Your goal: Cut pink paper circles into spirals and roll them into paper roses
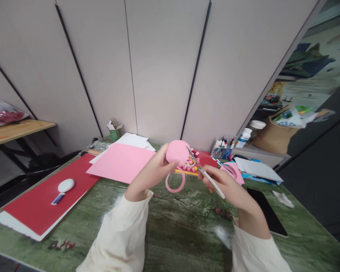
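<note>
My left hand (161,162) pinches a round pink paper disc (176,152) above the table, its thumb across the lower edge. In my right hand (219,179) is a pair of white-handled scissors (212,183), the blades pointing up and left to the disc's right edge. Whether the blades are parted or touch the paper I cannot tell. Just below the disc shows a thin pink paper ring (167,182); whether it hangs from my left hand or lies on the table is unclear. Behind the blades lie small pink and yellow pieces (184,167), partly hidden.
On the green table (181,234), a pink sheet (121,160) and a red sheet (82,185) lie left, the latter under a white oval object (66,185) and an eraser (58,199). Rightward are a black tablet (268,213), crumpled tissue (283,198) and a pen box (222,150).
</note>
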{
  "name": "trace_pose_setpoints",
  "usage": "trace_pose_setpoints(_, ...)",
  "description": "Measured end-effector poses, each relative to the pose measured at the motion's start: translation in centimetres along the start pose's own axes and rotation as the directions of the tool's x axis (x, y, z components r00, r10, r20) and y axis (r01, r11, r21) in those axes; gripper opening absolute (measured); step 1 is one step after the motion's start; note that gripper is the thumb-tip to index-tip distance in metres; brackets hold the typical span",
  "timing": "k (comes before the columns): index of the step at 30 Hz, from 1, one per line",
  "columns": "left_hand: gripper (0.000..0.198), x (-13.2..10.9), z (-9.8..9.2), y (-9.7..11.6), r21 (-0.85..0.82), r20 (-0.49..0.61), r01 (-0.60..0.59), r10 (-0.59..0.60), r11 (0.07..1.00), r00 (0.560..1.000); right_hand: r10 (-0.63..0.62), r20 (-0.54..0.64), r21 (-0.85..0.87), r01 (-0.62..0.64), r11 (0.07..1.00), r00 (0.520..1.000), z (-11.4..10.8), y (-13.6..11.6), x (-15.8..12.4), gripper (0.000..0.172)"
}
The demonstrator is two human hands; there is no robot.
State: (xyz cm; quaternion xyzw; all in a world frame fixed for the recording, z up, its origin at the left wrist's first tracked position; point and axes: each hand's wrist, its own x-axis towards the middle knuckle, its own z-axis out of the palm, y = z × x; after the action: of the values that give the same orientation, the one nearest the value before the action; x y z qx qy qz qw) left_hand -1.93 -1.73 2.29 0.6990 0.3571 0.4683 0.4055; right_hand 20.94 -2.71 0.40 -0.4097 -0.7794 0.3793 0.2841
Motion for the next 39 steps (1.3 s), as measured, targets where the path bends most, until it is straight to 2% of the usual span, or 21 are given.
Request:
trace_pose_setpoints(5, 0.018, 0.3, 0.5, -0.4, -0.113, -0.068, -0.026, 0.018, 0.993, 0.998, 0.009, -0.034, -0.005, -0.009, 1.0, 0.999, 0.0, 0.3, 0.0, 0.024)
trace_pose_setpoints(10, 0.027, 0.7, 1.8, -0.5, -0.228, -0.114, -0.029, 0.003, 0.973, 0.994, 0.01, -0.058, -0.004, -0.01, 1.0, 0.998, 0.2, 0.5, 0.2, 0.025)
trace_pose_setpoints(14, 0.029, 0.7, 2.3, -0.5, -0.183, -0.154, -0.019, -0.01, 0.983, 0.988, 0.003, -0.058, 0.012, -0.002, 1.0, 0.998, 0.3, 0.4, 0.3, 0.027)
trace_pose_setpoints(21, 0.029, 0.3, 1.7, 0.0, -0.093, -0.07, -0.008, 0.002, 0.996, 0.998, -0.027, -0.071, -0.02, 0.026, 0.999, 0.997, 0.2, 0.3, 0.1, 0.022)
trace_pose_setpoints(27, 0.028, 0.1, 1.3, 0.1, -0.052, -0.059, -0.011, 0.008, 0.999, 0.998, -0.024, -0.064, -0.033, 0.022, 0.999, 0.998, 0.3, 0.1, 0.1, 0.021)
trace_pose_setpoints(39, 0.028, 0.2, 1.1, -0.1, -0.171, -0.056, -0.018, 0.009, 0.985, 0.998, -0.003, -0.023, -0.013, 0.002, 1.0, 1.0, 0.0, 0.3, 0.0, 0.025)
